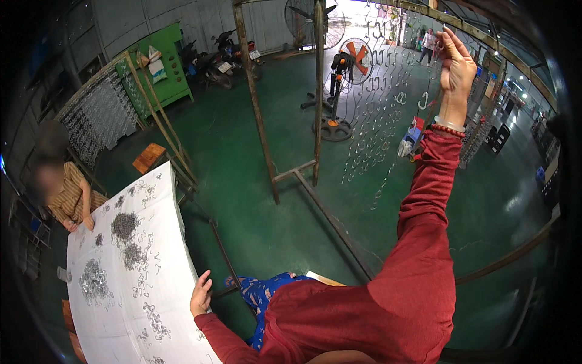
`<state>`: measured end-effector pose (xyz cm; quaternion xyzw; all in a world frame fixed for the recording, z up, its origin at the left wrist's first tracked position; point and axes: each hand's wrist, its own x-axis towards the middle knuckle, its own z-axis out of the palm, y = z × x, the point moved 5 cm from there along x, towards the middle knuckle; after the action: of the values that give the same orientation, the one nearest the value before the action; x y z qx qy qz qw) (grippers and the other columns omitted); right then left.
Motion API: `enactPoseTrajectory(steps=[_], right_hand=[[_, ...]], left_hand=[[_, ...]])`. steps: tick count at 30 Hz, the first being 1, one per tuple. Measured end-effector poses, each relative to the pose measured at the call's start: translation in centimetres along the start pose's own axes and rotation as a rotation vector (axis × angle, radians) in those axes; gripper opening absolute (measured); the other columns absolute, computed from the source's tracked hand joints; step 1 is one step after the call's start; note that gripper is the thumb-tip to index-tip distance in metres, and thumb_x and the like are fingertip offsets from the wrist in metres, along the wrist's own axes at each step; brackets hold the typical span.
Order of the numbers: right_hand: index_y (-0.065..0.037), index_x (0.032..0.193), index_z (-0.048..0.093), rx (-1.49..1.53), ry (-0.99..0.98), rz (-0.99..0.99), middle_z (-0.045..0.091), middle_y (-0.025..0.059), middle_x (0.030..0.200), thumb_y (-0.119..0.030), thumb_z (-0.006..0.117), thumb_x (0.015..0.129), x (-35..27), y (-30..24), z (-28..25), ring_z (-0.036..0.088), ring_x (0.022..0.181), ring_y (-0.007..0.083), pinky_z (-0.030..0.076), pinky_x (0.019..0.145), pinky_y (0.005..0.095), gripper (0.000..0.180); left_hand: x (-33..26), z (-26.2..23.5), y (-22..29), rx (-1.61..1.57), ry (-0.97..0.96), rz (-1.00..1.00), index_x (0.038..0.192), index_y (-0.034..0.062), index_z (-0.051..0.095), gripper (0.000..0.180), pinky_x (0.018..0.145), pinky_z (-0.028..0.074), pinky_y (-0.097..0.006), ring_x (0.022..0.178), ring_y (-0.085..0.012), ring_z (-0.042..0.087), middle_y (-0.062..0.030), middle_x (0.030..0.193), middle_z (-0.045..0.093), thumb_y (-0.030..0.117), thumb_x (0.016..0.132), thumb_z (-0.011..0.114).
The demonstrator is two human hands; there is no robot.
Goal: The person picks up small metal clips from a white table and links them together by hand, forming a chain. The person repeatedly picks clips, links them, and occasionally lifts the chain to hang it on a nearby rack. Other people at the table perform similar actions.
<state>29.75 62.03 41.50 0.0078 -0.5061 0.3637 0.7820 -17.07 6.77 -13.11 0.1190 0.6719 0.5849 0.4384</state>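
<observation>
A: Left to right, quick. Far left?

B: A seated co-worker point(63, 188) at the white table point(121, 303), hands on it. Piles of small metal hooks point(124, 225) lie scattered over the sheet.

A: The person's left hand point(201, 294)?

B: Flat on the table's right edge, fingers loosely together, pinching nothing; loose hooks lie just beside it.

A: Middle?

B: A green cabinet point(162, 64) at the back with a pale bag propped on it, parked motorbikes point(218, 57), a rusty metal frame point(257, 103), and a standing fan point(354, 57) with orange blades.

A: Right hand point(456, 64)?

B: Raised high, fingers bunched at the top rail among rows of hanging hooks point(379, 121). Whether it's pinching one, can't tell; too small.

A: Handling?

B: I'd judge each hook light, stiff, smooth wire, likely slippery and prone to snag its neighbours. Take one by the shank between thumb and forefinger.

A: Packages, signs?

B: A red, white and blue bag point(411, 138) hangs below the raised wrist. No signs that I can make out.
</observation>
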Motion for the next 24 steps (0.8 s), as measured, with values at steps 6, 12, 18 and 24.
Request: enactPoseTrajectory(steps=[6,12,18,24], right_hand=[[0.009,0.099,0.066,0.067,0.166,-0.070,0.070,0.0185,0.092,0.005,0.070,0.082,4.8,0.9,-3.2,0.069,0.080,0.0223,0.057,0.074,0.0275,0.018],[0.006,0.094,0.069,-0.039,0.300,-0.104,0.072,0.0150,0.084,0.003,0.074,0.077,11.4,1.8,-6.6,0.068,0.073,0.0165,0.051,0.064,0.0202,0.018],[-0.008,0.095,0.074,-0.318,0.265,-0.022,0.074,0.0058,0.089,-0.009,0.076,0.080,16.4,2.9,-9.8,0.069,0.078,0.0121,0.046,0.064,0.0220,0.015],[-0.007,0.095,0.074,-0.360,0.307,-0.036,0.074,0.0049,0.086,-0.011,0.077,0.079,13.8,2.4,-8.8,0.068,0.075,0.0103,0.046,0.064,0.0212,0.017]], left_hand=[[0.0,-0.4,-0.4,-0.019,-0.022,0.020,0.141,0.0183,0.045,0.051,0.111,0.010,-0.061,0.146,-0.0295,0.006,-0.0123,0.156,0.021,0.024,0.093,0.060],[-0.1,-0.2,-0.2,-0.021,-0.020,0.002,0.142,0.0179,0.045,0.052,0.111,0.009,-0.060,0.146,-0.0290,0.006,-0.0125,0.156,0.021,0.025,0.093,0.061],[-0.1,-0.2,-0.3,0.003,0.003,-0.033,0.141,0.0187,0.045,0.051,0.112,0.009,-0.057,0.146,-0.0290,0.008,-0.0124,0.156,0.023,0.024,0.093,0.060],[-0.7,0.3,0.6,0.026,0.005,-0.035,0.142,0.0187,0.045,0.052,0.112,0.010,-0.057,0.146,-0.0284,0.009,-0.0123,0.155,0.024,0.026,0.093,0.060]])
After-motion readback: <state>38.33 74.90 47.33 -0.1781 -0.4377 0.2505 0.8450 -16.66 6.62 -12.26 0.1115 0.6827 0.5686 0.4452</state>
